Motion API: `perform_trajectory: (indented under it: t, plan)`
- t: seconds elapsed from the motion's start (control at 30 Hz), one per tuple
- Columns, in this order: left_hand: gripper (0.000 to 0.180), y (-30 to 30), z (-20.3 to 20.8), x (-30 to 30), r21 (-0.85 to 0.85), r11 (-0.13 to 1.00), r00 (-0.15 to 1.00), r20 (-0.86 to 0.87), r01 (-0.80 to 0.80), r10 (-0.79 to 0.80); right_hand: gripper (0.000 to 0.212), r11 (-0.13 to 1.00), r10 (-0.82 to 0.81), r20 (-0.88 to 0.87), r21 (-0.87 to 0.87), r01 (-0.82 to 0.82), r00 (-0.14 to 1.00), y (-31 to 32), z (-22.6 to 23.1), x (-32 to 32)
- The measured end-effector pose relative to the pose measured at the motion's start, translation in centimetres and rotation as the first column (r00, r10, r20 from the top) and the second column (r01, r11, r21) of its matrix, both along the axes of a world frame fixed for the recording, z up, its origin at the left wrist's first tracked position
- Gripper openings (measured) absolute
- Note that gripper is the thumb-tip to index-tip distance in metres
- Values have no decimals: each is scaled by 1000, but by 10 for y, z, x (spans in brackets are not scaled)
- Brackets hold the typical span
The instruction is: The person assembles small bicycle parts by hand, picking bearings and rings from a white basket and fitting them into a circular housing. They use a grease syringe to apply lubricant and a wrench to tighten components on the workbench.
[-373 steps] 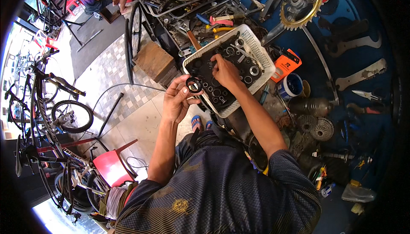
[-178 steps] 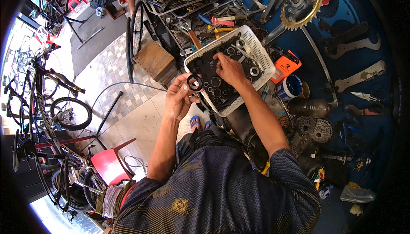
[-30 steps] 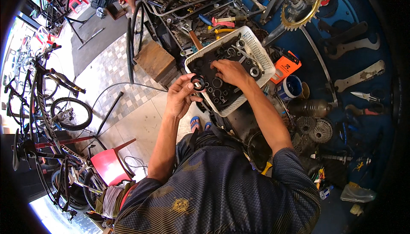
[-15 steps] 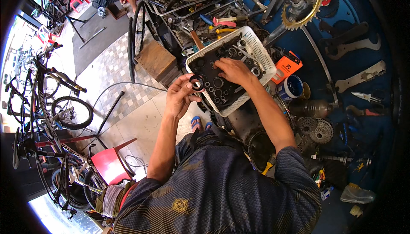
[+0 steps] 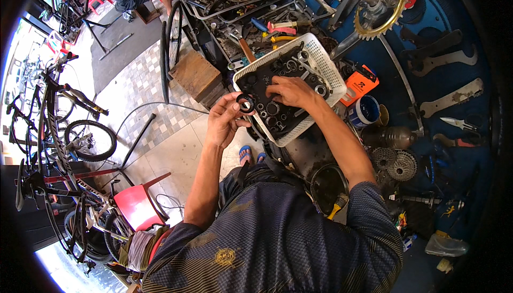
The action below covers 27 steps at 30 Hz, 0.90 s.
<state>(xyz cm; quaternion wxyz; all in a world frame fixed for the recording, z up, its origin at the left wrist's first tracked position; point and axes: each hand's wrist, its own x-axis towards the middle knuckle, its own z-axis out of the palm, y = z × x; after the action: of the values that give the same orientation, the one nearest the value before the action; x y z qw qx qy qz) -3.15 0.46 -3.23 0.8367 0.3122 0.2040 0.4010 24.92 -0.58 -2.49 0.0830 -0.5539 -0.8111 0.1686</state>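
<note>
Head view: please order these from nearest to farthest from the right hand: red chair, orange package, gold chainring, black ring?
From the right hand, as pictured:
1. Black ring, to its left, in the left hand.
2. Orange package, to its right, beside the white basket.
3. Gold chainring, upper right.
4. Red chair, lower left.

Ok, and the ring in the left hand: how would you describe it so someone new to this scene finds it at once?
Start at the white perforated basket near the picture's middle. At its left edge is the person's left hand, with a black ring between thumb and fingers. Unlike the loose rings lying in the basket, this one is held up by the hand.
</note>
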Motion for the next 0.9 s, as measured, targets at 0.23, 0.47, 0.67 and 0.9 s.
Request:
perform_trajectory:
  t: [0.23,0.47,0.67,0.9]
  plan:
    - [33,1,1,1,-18,1000,1000,10,8,-8,23,993,-122,-81,-9,121,989,0,-7,0]
    - [32,1,0,1,-34,999,1000,13,20,-19,27,979,-175,-179,-135,152,968,-15,-12,12]
    - [33,-1,4,7,-32,998,998,46,50,-48,32,958,-244,-158,-190,213,957,-25,-17,5]
    - [34,-2,8,7,-56,997,993,107,54,-47,33,960,-252,-157,-169,225,955,-28,-20,0]
